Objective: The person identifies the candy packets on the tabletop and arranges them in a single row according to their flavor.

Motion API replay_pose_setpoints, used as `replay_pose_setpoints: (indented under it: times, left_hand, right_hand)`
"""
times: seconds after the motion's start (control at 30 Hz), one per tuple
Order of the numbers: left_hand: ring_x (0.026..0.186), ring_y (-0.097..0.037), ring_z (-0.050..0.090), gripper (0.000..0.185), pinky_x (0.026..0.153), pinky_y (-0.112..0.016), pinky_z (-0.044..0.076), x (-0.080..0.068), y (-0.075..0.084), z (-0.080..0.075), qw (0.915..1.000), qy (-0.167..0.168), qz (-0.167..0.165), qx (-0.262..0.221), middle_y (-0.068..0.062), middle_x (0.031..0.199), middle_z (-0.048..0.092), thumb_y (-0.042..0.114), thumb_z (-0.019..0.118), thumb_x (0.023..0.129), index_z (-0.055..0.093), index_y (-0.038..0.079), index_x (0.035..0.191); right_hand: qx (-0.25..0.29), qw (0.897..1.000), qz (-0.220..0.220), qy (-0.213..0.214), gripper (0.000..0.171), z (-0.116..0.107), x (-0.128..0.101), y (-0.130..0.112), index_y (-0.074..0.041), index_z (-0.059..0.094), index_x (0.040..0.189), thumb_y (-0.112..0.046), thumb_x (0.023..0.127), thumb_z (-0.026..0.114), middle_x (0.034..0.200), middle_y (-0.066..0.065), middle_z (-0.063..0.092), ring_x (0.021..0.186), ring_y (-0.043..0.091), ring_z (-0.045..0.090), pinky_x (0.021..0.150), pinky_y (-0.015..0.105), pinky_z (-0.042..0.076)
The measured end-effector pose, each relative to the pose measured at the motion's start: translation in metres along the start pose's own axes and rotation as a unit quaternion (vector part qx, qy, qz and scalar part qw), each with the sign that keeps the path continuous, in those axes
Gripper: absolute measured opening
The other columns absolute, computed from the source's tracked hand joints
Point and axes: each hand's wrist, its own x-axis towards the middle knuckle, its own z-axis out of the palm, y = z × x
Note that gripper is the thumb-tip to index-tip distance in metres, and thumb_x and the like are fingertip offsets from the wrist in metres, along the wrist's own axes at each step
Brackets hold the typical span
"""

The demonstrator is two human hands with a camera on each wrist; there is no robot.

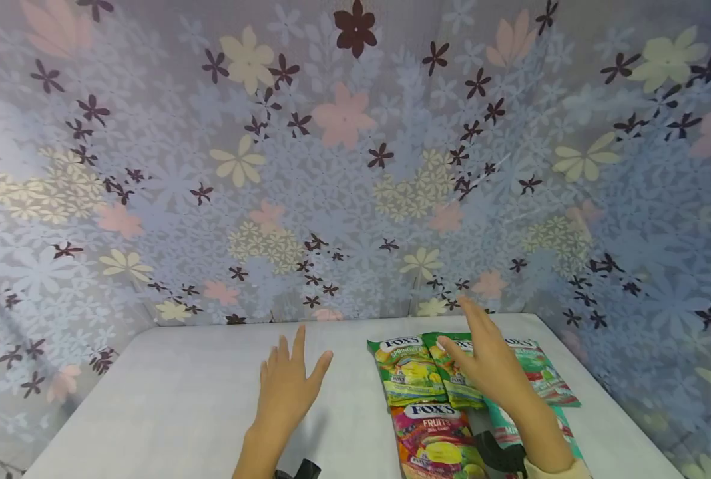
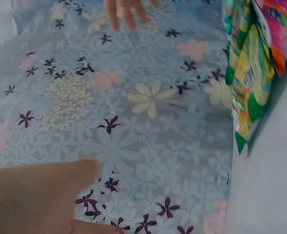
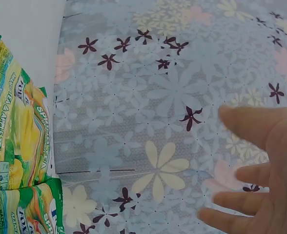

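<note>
Meanwhile, at the white desk, both of my hands hover with fingers straight and spread, and neither has hold of anything. My right hand hangs over the candy bags laid out near the desk's right edge, palm down, fingertips pointing toward the far edge and the flowered curtain behind it. Directly beneath it lies the middle green bag of the far row; whether my palm touches that bag I cannot tell. To its left, just beside it, is the green-and-yellow bag, and to its right a green-and-red bag angled toward the right edge. Nearer the front edge sits the pink fruit bag, with a teal bag showing under my forearm.

All the bags lie flat, long axes running roughly from the front edge to the far edge, their printed tops toward the curtain. My left hand floats over bare desk at about the middle, well apart from the row, so the right hand is plainly the nearer one to every bag. The bags lie to the right of my left hand and below my right.

From the right wrist view, my fingers are extended against the curtain, with the green-and-yellow bag off to one side.
</note>
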Motion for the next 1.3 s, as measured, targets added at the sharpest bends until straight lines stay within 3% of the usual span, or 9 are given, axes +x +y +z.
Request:
replay_pose_setpoints:
  times: [0.1, 0.2, 0.5, 0.73, 0.8, 0.97, 1.07, 1.2, 1.3]
  left_hand:
    - [0.111, -0.045, 0.056, 0.066, 0.088, -0.058, 0.045, -0.001, 0.002, 0.001, 0.998, -0.044, -0.018, -0.041, -0.029, 0.126, 0.057, 0.048, 0.056, 0.095, 0.047, 0.001, 0.139]
    - [0.094, -0.038, 0.065, 0.055, 0.073, -0.052, 0.052, -0.001, 0.003, 0.002, 0.9962, -0.066, -0.017, -0.054, -0.022, 0.112, 0.066, 0.042, 0.061, 0.093, 0.056, 0.002, 0.131]
    - [0.091, -0.034, 0.067, 0.043, 0.074, -0.05, 0.052, 0.002, 0.001, 0.007, 0.9946, -0.07, -0.019, -0.074, -0.02, 0.105, 0.068, 0.032, 0.065, 0.092, 0.064, 0.0, 0.12]
    - [0.092, -0.037, 0.065, 0.046, 0.077, -0.05, 0.052, 0.005, -0.009, 0.031, 0.9926, -0.074, -0.004, -0.095, -0.018, 0.098, 0.069, 0.027, 0.067, 0.09, 0.061, -0.008, 0.119]
    - [0.092, -0.037, 0.065, 0.049, 0.077, -0.05, 0.052, 0.008, -0.009, 0.04, 0.9897, -0.086, -0.001, -0.115, -0.018, 0.097, 0.069, 0.026, 0.067, 0.09, 0.059, -0.011, 0.121]
    - [0.074, -0.026, 0.067, 0.056, 0.072, -0.044, 0.054, 0.019, -0.001, 0.065, 0.9769, -0.121, -0.008, -0.176, -0.019, 0.096, 0.068, 0.021, 0.068, 0.09, 0.05, -0.015, 0.129]
    - [0.065, -0.024, 0.067, 0.056, 0.067, -0.041, 0.055, 0.025, 0.005, 0.079, 0.9679, -0.141, -0.016, -0.207, -0.017, 0.092, 0.068, 0.018, 0.068, 0.089, 0.049, -0.017, 0.128]
    - [0.064, -0.026, 0.068, 0.054, 0.062, -0.037, 0.055, 0.03, 0.011, 0.095, 0.9597, -0.153, -0.029, -0.234, -0.016, 0.083, 0.069, 0.014, 0.068, 0.088, 0.048, -0.021, 0.125]
    - [0.064, -0.027, 0.068, 0.054, 0.061, -0.035, 0.055, 0.034, 0.014, 0.103, 0.9589, -0.152, -0.042, -0.236, -0.014, 0.081, 0.068, 0.013, 0.068, 0.087, 0.049, -0.021, 0.124]
  right_hand:
    - [0.005, 1.0, 0.007, -0.004, 0.079, 0.001, -0.001, 0.0, -0.009, 0.019, 0.154, -0.044, 0.095, 0.058, 0.149, 0.026, 0.033, 0.126, 0.046, 0.042, 0.092, 0.066, 0.038]
    - [0.012, 1.0, 0.01, -0.017, 0.073, 0.004, -0.001, 0.001, -0.002, 0.028, 0.15, -0.038, 0.096, 0.06, 0.145, 0.025, 0.04, 0.119, 0.041, 0.051, 0.089, 0.06, 0.044]
    - [0.042, 0.994, 0.06, -0.078, 0.066, 0.02, 0.002, 0.012, 0.005, 0.039, 0.142, -0.038, 0.097, 0.058, 0.133, 0.028, 0.051, 0.095, 0.033, 0.065, 0.075, 0.048, 0.053]
    - [0.034, 0.993, 0.068, -0.088, 0.048, 0.037, 0.006, 0.028, 0.006, 0.055, 0.129, -0.028, 0.096, 0.061, 0.116, 0.024, 0.062, 0.095, 0.034, 0.066, 0.069, 0.045, 0.055]
    - [0.046, 0.993, 0.06, -0.092, 0.044, 0.041, 0.008, 0.032, 0.005, 0.059, 0.125, -0.027, 0.095, 0.062, 0.113, 0.021, 0.065, 0.095, 0.033, 0.066, 0.07, 0.044, 0.055]
    - [0.101, 0.987, 0.03, -0.124, 0.035, 0.053, 0.015, 0.042, 0.01, 0.061, 0.118, -0.017, 0.095, 0.062, 0.106, 0.022, 0.067, 0.086, 0.032, 0.067, 0.07, 0.042, 0.055]
    - [0.118, 0.98, 0.042, -0.153, 0.034, 0.062, 0.019, 0.047, 0.013, 0.06, 0.118, -0.013, 0.095, 0.061, 0.103, 0.022, 0.067, 0.076, 0.026, 0.068, 0.067, 0.038, 0.055]
    - [0.097, 0.98, 0.063, -0.164, 0.036, 0.07, 0.021, 0.048, 0.012, 0.061, 0.118, -0.013, 0.093, 0.063, 0.1, 0.018, 0.068, 0.074, 0.021, 0.067, 0.068, 0.04, 0.055]
    - [0.073, 0.982, 0.062, -0.163, 0.035, 0.072, 0.023, 0.045, 0.011, 0.062, 0.117, -0.014, 0.093, 0.064, 0.1, 0.018, 0.068, 0.078, 0.024, 0.066, 0.07, 0.043, 0.054]
